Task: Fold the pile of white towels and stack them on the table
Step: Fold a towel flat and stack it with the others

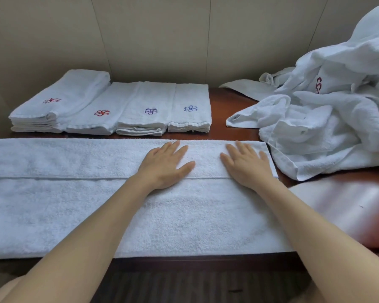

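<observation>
Both hands lie flat and spread on the long white towel [74, 204] stretched across the lower half of the frame: the left hand [165, 164] near the middle, the right hand [247, 164] just beside the towel's right end. Neither grips anything; straight fingers press down on the upper flap, whose hem runs as a line across the towel right under the palms. That posture looks meant to smooth the fold and hold the doubled layer in place, so the lengthwise fold seems made and the crosswise folds not yet begun.

Behind the towel, in the upper left, four stacks of folded towels [109, 108] sit side by side along the wall, each topped with a small embroidered flower, red on the two at left, blue on the two at right. They are set edge to edge, probably to keep the finished work tidy and away from the working space.

At the upper right, the unfolded pile of white towels [328, 119] slumps on the dark wooden table [234, 97], one corner just touching the flat towel's right end, so plenty remains to fold.
</observation>
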